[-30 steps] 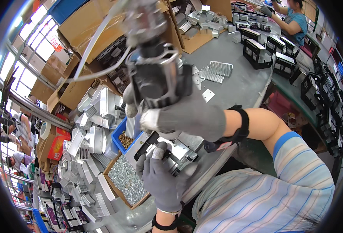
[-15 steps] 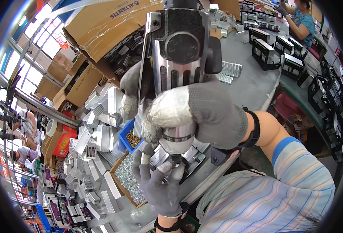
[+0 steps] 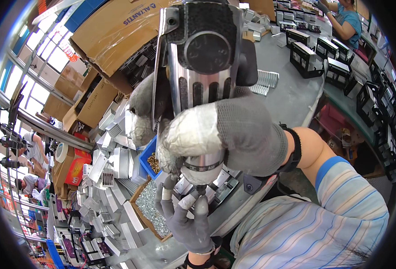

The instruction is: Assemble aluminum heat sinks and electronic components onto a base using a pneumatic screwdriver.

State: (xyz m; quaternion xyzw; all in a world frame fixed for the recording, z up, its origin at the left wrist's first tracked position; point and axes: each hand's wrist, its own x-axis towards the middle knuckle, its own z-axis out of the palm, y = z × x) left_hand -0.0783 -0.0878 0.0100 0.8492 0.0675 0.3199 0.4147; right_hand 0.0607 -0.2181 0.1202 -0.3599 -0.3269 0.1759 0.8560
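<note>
My right hand (image 3: 247, 130), in a grey glove with worn pale fingertips, is wrapped round a power screwdriver (image 3: 204, 89). The black-and-silver tool points down, and its body hides part of the bench. Under its nose, my gloved left hand (image 3: 191, 224) has its thumb and fingers drawn together at the screwdriver bit (image 3: 201, 189). What those fingertips hold, if anything, is too small to make out. Behind the left fingers lies a silver metal part (image 3: 225, 186), partly covered by the hand and tool.
A blue bin (image 3: 149, 157) of brass-coloured pieces and a cardboard tray (image 3: 151, 208) of small silver screws stand left of the tool. Finned aluminium heat sinks (image 3: 122, 163) are heaped beyond. Black-framed units (image 3: 305, 60) stand at right; a co-worker (image 3: 346, 24) is at far right.
My left hand has shifted slightly right and down, its fingertips staying near the bit. The screwdriver's upper body has tipped a little left. The view has also shifted slightly.
</note>
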